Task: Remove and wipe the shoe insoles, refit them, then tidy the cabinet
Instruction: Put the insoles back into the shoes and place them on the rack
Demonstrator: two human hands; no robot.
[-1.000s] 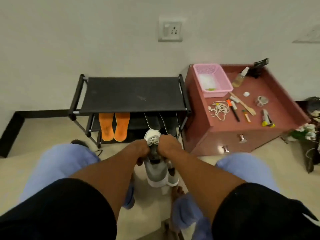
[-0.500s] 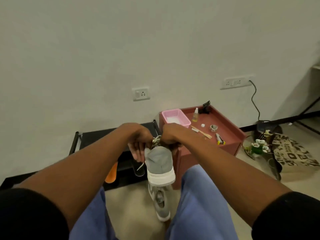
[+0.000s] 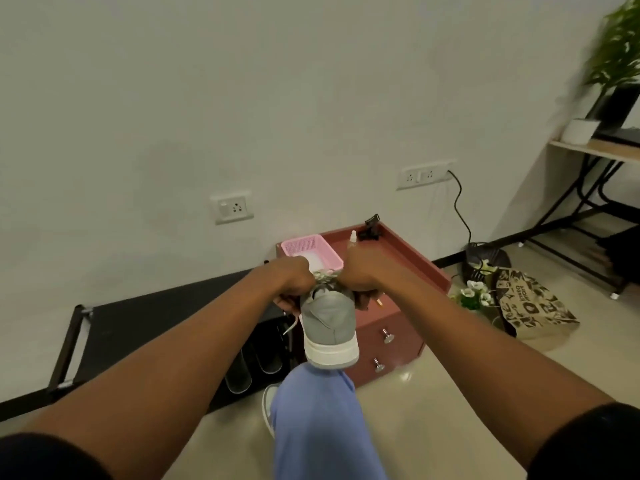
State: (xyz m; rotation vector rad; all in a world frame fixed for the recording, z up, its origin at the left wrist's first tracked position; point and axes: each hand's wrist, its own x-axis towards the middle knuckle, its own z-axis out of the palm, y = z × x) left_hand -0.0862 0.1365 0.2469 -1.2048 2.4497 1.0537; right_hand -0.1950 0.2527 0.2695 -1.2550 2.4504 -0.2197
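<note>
grey sneaker (image 3: pixel 329 323) is held up in front of the camera, heel and white sole toward the viewer, toe pointing away, above the raised knee in light blue trousers (image 3: pixel 318 420). it is gripped at the collar on both sides: left hand (image 3: pixel 294 280) is curled round the left edge of the opening, right hand (image 3: pixel 360 271) is curled round the right edge, fingers wrapped under the upper. laces are bunched between the two hands, and one white lace end (image 3: pixel 292 325) is seen dangling on the left. no insole can be made out in the shoe from this angle.

a second grey sneaker (image 3: pixel 267 407) is partly seen on the floor below, mostly hidden by the leg.

a black shoe rack (image 3: pixel 145 317) is set against the wall behind the left arm; dark insoles (image 3: pixel 254 362) with pale edges are seen leaning on its lower shelf.

a red-brown cabinet (image 3: pixel 405 327) with two drawer knobs is placed just right of the rack. on its top a pink basket (image 3: pixel 310 249), a small clear bottle (image 3: pixel 352 239) and a black clip-like object (image 3: pixel 372 228) are seen.

a patterned paper bag (image 3: pixel 533 306) and white flowers (image 3: pixel 476 294) are lying on the floor right of the cabinet. a wall socket (image 3: pixel 232 209) is mounted above the rack.
</note>
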